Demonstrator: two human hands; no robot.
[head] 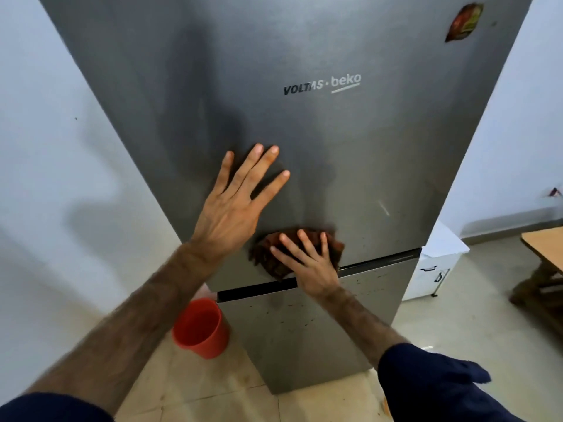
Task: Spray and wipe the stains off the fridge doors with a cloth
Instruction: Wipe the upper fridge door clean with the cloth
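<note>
Right now R hand (310, 263) fingers flat, pressing cloth (268, 254) to upper door (304, 132); L hand (234, 205) splayed above. Risk: cloth slips sideways from under fingers w/ uneven pressure

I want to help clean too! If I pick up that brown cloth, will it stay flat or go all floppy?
Probably floppy: the cloth looks soft and bunches in folds under the right hand pressing it on the upper fridge door. Likely light too, and if let go it would probably drop.

Cloth (274, 257) partly hidden under right hand (313, 269); fridge (304, 132) top cut off.
</note>
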